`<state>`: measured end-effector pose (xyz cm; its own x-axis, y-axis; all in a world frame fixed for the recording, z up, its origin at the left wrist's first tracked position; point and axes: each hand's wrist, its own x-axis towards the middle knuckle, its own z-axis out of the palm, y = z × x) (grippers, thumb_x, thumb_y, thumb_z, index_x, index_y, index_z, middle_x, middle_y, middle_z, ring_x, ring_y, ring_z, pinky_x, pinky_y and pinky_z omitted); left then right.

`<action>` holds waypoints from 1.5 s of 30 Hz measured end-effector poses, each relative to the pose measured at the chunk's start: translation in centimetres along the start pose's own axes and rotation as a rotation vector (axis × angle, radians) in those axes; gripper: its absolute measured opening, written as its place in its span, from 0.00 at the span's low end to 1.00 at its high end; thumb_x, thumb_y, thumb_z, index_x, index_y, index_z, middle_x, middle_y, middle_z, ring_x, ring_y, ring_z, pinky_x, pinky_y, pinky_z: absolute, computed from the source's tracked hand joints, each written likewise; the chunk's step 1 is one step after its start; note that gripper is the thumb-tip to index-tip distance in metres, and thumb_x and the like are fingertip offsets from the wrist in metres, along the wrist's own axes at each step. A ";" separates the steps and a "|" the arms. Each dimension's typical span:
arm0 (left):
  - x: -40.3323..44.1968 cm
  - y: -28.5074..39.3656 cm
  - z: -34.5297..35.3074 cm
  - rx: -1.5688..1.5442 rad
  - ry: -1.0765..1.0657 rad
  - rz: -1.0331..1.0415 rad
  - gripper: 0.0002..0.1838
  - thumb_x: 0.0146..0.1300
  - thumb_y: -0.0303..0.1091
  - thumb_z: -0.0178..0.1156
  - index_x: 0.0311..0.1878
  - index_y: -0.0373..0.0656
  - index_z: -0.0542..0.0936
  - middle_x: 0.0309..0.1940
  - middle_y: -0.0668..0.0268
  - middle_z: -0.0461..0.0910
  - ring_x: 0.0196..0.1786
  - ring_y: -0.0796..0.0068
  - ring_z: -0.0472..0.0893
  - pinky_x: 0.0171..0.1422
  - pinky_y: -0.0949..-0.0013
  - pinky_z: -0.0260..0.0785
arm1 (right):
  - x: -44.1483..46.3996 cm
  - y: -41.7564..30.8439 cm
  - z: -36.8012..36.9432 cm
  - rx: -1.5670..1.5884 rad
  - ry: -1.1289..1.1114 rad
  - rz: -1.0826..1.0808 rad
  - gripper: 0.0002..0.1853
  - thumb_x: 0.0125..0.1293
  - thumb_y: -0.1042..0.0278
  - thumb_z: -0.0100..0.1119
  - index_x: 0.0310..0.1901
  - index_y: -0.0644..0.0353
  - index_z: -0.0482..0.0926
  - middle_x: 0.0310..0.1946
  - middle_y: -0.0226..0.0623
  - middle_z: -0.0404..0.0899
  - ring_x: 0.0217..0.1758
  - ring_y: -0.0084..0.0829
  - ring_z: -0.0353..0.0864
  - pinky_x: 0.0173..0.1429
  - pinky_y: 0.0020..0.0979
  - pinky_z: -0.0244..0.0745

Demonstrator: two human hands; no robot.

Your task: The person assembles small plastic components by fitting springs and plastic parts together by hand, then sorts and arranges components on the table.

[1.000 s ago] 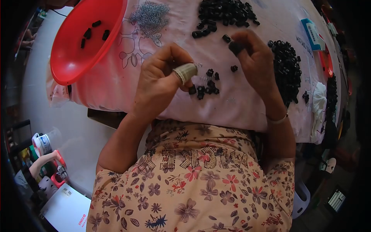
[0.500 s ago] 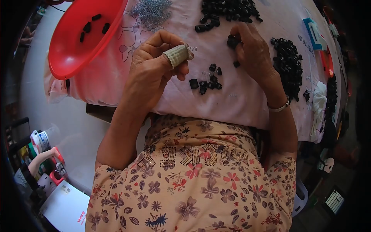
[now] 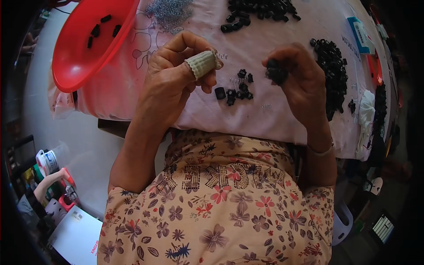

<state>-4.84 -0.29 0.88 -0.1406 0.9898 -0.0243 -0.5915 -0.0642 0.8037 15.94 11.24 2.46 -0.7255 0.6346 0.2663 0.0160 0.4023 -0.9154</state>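
My left hand [image 3: 170, 75] is closed in a pinch above the cloth, a pale ribbed finger sleeve [image 3: 201, 64] on its thumb. Whatever sits between those fingertips is too small to make out. Smeared by motion, my right hand [image 3: 305, 79] carries black plastic parts [image 3: 277, 72] in its fingers; how many is unclear. Between the hands, on the pink cloth, lies a small cluster of black plastic pieces [image 3: 242, 90] with tiny clear or metal bits among them. A heap of black parts [image 3: 330, 73] is just right of my right hand.
A red basin [image 3: 73, 57] at the upper left holds several black pieces. Beside it lies a pile of small silvery springs [image 3: 170, 13]. More black parts [image 3: 260, 9] are heaped at the far side. A blue-and-white box [image 3: 360, 35] and a white cloth [image 3: 366, 110] lie along the right.
My right hand has pulled back toward me from near the far heap, turning so the black parts in its fingers show more. The left hand has hardly moved.
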 end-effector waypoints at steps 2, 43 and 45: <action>-0.1 0.1 0.3 0.003 -0.013 0.003 0.12 0.62 0.31 0.58 0.45 0.36 0.72 0.35 0.59 0.79 0.29 0.77 0.79 0.32 0.78 0.70 | -0.7 -0.6 0.5 0.052 -0.007 -0.001 0.10 0.63 0.85 0.48 0.45 0.66 0.73 0.39 0.34 0.76 0.38 0.18 0.75 0.39 0.19 0.73; -0.1 -0.5 0.6 0.055 -0.094 -0.092 0.14 0.61 0.35 0.61 0.44 0.35 0.73 0.34 0.60 0.79 0.29 0.79 0.79 0.33 0.79 0.70 | -1.9 -0.2 2.5 0.725 0.048 0.330 0.13 0.66 0.62 0.59 0.44 0.60 0.71 0.31 0.33 0.80 0.27 0.17 0.75 0.31 0.16 0.69; -0.1 -0.4 0.7 0.064 -0.094 -0.097 0.14 0.61 0.35 0.61 0.44 0.35 0.73 0.34 0.60 0.79 0.30 0.79 0.79 0.33 0.79 0.70 | -1.9 -0.3 2.5 0.738 0.015 0.442 0.16 0.64 0.61 0.60 0.47 0.61 0.69 0.34 0.36 0.81 0.29 0.21 0.76 0.31 0.20 0.68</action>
<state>-3.97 -0.31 0.98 -0.0090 0.9987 -0.0503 -0.5461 0.0372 0.8369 15.58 8.21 1.45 -0.7490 0.6425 -0.1619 -0.1604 -0.4129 -0.8965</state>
